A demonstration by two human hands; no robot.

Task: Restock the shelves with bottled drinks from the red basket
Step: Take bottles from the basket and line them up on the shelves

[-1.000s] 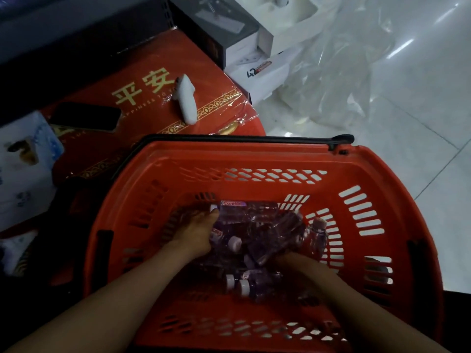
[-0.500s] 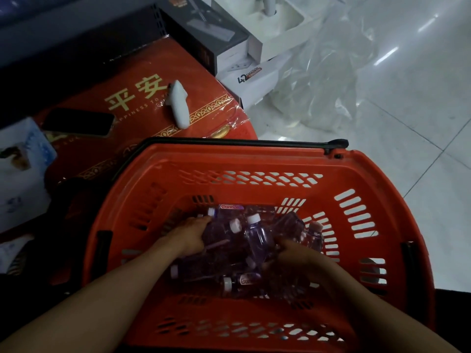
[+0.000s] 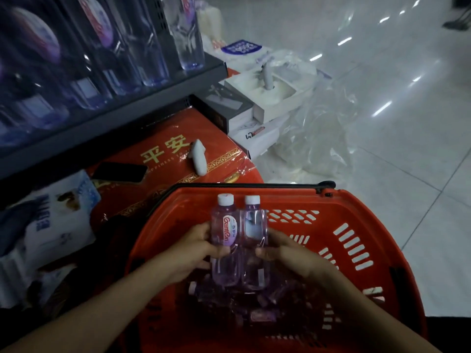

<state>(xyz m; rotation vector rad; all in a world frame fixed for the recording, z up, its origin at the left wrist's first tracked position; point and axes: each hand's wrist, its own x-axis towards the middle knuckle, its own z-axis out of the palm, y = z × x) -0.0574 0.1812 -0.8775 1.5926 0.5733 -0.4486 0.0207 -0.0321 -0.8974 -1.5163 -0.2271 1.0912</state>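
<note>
Out of the basket (image 3: 364,212) now: two bottles (image 3: 225,220)

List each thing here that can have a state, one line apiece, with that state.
Left clear purple plastic bottle: capped, upright, gripped by left hand.
Right clear purple plastic bottle: capped, upright, gripped by right hand.
Red plastic basket: holds more bottles, lying down.
Black flat phone: screen dark.

Two bare forearms (image 3: 96,309), bare left hand (image 3: 190,249), bare right hand (image 3: 293,256)
</note>
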